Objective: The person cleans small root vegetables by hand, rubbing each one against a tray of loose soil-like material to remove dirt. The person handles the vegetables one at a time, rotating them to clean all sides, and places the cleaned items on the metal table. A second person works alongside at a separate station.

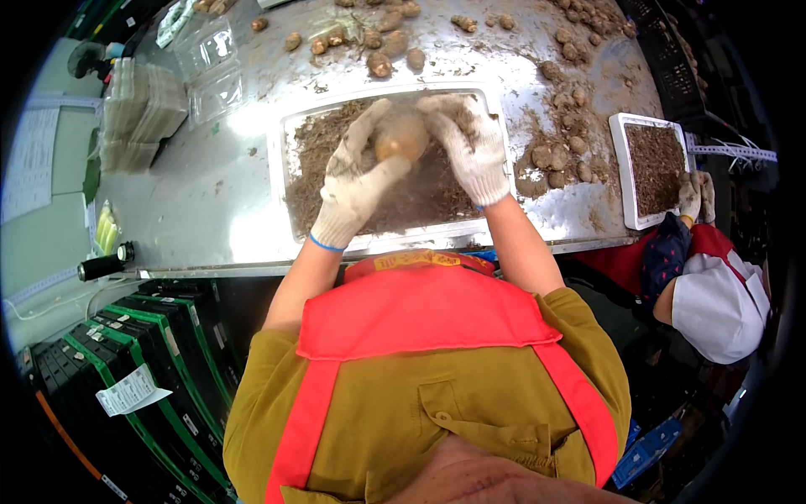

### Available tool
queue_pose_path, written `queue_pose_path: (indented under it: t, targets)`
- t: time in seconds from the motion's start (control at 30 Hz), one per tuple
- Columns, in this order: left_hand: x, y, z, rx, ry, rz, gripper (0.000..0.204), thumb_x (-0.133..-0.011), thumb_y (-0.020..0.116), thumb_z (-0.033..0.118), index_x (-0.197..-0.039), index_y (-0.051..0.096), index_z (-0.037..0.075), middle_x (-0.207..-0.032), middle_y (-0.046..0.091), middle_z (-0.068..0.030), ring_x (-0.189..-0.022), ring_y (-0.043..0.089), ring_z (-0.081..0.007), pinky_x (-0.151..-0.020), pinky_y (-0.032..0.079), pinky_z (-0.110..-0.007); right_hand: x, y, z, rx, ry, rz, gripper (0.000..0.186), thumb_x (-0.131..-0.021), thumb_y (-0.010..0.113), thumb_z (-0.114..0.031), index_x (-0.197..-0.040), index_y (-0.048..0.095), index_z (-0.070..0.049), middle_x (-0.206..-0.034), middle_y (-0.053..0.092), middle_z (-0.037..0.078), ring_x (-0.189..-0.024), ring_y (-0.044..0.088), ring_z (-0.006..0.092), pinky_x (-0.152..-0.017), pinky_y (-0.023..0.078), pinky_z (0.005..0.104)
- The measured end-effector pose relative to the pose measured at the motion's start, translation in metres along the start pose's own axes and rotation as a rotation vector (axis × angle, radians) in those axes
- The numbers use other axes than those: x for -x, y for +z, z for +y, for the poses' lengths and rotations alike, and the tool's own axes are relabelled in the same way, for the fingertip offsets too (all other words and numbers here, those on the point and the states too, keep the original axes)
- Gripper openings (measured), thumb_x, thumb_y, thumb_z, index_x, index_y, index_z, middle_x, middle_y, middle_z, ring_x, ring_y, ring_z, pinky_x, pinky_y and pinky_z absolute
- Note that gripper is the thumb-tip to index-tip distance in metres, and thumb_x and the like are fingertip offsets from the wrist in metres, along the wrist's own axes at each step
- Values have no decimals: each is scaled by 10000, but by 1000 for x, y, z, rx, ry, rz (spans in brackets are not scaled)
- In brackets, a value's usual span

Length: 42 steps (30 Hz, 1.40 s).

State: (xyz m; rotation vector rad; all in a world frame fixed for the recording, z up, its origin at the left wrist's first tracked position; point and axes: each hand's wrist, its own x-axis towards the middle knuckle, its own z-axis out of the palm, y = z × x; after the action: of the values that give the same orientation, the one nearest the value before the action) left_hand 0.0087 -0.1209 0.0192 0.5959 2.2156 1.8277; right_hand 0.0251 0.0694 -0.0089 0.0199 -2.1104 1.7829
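Observation:
A round brown taro corm [401,139] is between my two gloved hands, over a white tray [281,168] of loose brown fibres and soil. My left hand [357,172], in a dirty white knit glove with a blue cuff edge, is closed on the corm's left side, its thumb across the near face. Curled against the right side is my right hand [470,147], in a matching glove with soil on its back. The far side of the corm is blurred, and the right fingertips are partly hidden.
Loose taro corms [558,155] lie right of the tray; more are scattered along the far side of the metal table [193,193]. Clear plastic boxes [143,109] are stacked left. A co-worker's gloved hands [693,195] rest at another soil-filled tray [625,168]. Black-and-green crates [159,361] stand lower left.

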Motion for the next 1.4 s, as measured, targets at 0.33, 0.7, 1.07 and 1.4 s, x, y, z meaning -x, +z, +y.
queue_pose_path:
  t: [0.33, 0.7, 1.07, 1.4]
  targets:
    - [1, 13, -30, 1144, -321, -29, 620, -957, 640, 253, -1448, 377, -20, -1351, 526, -214, -1199, 584, -341, -975, 559, -463, -27, -23, 16, -84, 260, 46, 309, -997, 574, -261, -999, 686, 26, -951, 711, 98, -881, 645, 162, -793, 506, 284]
    - [-6, 17, -26, 837, -339, -72, 636, -897, 699, 361, -1384, 453, 35, -1215, 598, -143, -1034, 653, -302, -878, 587, -461, -13, 2, -22, 419, -567, -130, 214, -862, 716, -126, -1044, 683, -18, -1114, 679, 185, -1076, 657, 239, -916, 547, 338]
    - [-12, 18, -21, 831, -408, 9, 547, -1016, 489, 389, -1459, 384, 85, -1168, 608, -198, -888, 680, -292, -746, 601, -413, -8, -25, 33, 252, 109, -281, 443, -950, 547, -382, -1129, 691, -4, -1073, 710, 211, -1027, 678, 338, -892, 530, 376]
    - [-19, 8, -30, 1109, -695, -80, 675, -1019, 280, 602, -1309, 487, 29, -937, 652, -184, -674, 637, -244, -570, 528, -350, -21, -43, 48, 235, 174, -150, 407, -953, 543, -348, -920, 703, 25, -740, 695, 122, -673, 652, 192, -624, 515, 327]
